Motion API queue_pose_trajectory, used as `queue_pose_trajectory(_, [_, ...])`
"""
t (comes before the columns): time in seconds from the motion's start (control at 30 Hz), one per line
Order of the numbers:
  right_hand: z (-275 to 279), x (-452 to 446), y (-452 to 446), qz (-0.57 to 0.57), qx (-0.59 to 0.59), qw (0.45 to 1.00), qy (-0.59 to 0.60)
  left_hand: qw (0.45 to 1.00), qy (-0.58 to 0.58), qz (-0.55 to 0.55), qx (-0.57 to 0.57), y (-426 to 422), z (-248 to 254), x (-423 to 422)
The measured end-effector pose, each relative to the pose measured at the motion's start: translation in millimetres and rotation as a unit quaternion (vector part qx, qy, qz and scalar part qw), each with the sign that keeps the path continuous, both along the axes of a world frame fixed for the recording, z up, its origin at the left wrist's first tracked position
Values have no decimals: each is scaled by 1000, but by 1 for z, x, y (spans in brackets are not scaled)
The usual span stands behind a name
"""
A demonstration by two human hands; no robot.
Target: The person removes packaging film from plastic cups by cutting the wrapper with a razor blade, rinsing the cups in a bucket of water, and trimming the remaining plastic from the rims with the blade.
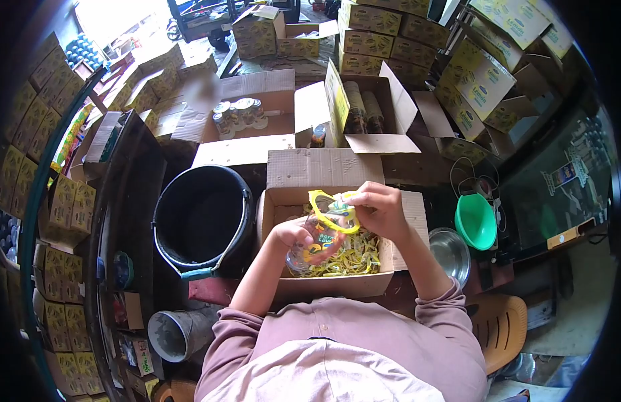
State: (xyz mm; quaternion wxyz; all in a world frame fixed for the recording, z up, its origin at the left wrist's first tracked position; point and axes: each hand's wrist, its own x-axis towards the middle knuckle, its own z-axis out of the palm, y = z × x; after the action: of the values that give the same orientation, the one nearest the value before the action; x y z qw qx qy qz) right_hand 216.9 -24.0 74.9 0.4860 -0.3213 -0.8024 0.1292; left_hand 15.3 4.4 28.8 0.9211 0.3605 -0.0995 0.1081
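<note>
Bands (360, 261) lie in the near box (334, 288), a jar (326, 240) above them. Left of the box stands a bucket (200, 218); right, a bowl (456, 258), with a basin (476, 224) beyond it. Behind, side by side, are a left carton (280, 124), containers (245, 108) inside, and a right carton (384, 143).

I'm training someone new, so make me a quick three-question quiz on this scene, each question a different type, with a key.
1. Multiple choice: which hand holds the clear jar? A, right; B, left; C, neither.
2. True or false: the black bucket stands to the left of the open box of yellow strips.
3. Fill in the blank: the plastic bowl on the right is ____ in colour.

Key: 1, B, the left hand. 2, true. 3, green.
</note>
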Motion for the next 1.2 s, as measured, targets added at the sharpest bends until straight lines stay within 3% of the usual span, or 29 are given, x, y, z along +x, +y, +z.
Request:
queue_pose_trajectory(0.13, [8, 1, -2, 26, -139, 987, 83, 999, -4, 35, -19, -1, 10, 0])
queue_pose_trajectory(0.17, [9, 2, -2, 31, -153, 984, 83, 1000, -22, 15, -11, 4, 3, -2])
queue_pose_trajectory(0.27, [7, 1, -5, 19, -196, 973, 122, 994, 39, 87, 53, 6, 3, -5])
queue_pose_trajectory(0.3, [8, 1, -7, -3, -179, 978, 106, 982, 57, 104, 144, 13, 4, -7])
queue_pose_trajectory(0.37, [12, 0, -10, -46, -142, 986, 73, 975, 98, 142, 137, 12, 7, -11])
queue_pose_trajectory(0.47, [12, 3, -10, -120, 55, 983, -128, 934, 168, 261, 178, 5, 11, -13])
queue_pose_trajectory(0.6, [6, 3, -12, -134, 133, 962, -196, 824, 187, 411, 342, -14, 28, -6])
queue_pose_trajectory(0.8, [9, 2, -20, -137, 197, 942, -233, 725, 213, 461, 466, -19, 28, -2])
queue_pose_trajectory(0.93, [10, 4, -23, -124, 233, 940, -217, 744, 221, 443, 448, -26, 40, -4])
queue_pose_trajectory(1.13, [8, 4, -21, -112, 258, 944, -175, 720, 207, 440, 494, -27, 45, -4])
queue_pose_trajectory(1.2, [8, 2, -21, -111, 261, 943, -173, 739, 216, 406, 492, -27, 51, -3])
